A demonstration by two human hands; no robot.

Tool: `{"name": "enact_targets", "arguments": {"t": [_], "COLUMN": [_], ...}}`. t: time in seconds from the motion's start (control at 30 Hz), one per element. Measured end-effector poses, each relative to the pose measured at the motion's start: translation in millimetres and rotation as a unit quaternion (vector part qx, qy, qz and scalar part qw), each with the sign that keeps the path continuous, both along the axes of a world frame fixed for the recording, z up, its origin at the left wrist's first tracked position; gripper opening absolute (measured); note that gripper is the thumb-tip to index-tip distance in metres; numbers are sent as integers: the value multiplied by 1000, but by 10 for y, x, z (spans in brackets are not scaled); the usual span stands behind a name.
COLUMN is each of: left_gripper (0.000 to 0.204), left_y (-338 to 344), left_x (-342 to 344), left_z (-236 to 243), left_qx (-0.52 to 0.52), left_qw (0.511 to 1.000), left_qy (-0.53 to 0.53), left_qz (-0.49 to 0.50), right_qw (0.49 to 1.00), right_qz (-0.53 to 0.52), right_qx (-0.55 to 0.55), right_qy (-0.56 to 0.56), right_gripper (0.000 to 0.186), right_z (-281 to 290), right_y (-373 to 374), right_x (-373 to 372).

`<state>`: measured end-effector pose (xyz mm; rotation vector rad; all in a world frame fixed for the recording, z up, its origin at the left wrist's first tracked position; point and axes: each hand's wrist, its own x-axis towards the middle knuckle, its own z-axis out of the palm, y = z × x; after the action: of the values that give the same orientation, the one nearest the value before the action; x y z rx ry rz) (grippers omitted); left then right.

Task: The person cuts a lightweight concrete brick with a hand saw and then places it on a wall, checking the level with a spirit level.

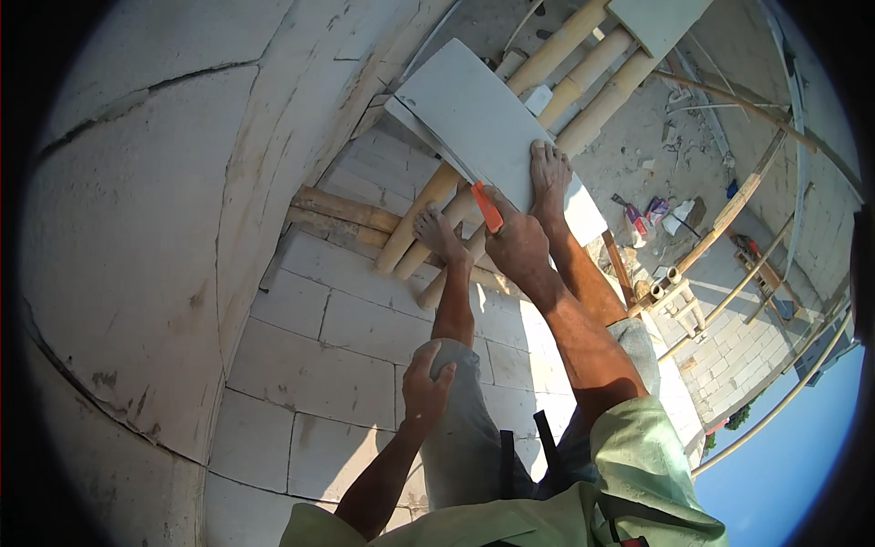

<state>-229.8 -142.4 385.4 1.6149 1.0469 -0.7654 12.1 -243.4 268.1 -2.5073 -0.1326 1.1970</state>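
Observation:
My right hand (516, 239) grips an orange handle (486, 202) of what looks like a saw, whose thin blade (454, 167) runs along the left edge of a pale flat board (485, 115). My bare right foot (550, 175) presses on that board, which rests across several bamboo poles (585, 71). My bare left foot (437, 228) stands on the poles just left of the handle. My left hand (425, 387) is wrapped round my bent left knee (453, 360), lower in the view.
A pale block wall (146, 228) with cracks rises at left, with block courses (346, 333) below me. At right, beyond more bamboo scaffolding (729, 214), a dusty floor far below holds rubble and bags (656, 210). Another pale board (652, 20) lies on the poles at top.

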Motion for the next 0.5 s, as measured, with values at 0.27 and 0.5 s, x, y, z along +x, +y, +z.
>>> {"name": "enact_targets", "arguments": {"t": [0.27,0.5], "left_gripper": [49,48], "left_y": [-47,-42], "left_x": [-87,-5], "left_z": [-40,6], "left_qx": [-6,2], "left_qw": [1000,1000], "left_qy": [-6,20], "left_qz": [-1,13], "right_qw": [998,1000], "right_qz": [28,0], "right_qx": [-39,-2], "right_qy": [38,18], "right_gripper": [68,56], "right_z": [1222,9], "right_y": [-206,234], "right_x": [143,107]}}
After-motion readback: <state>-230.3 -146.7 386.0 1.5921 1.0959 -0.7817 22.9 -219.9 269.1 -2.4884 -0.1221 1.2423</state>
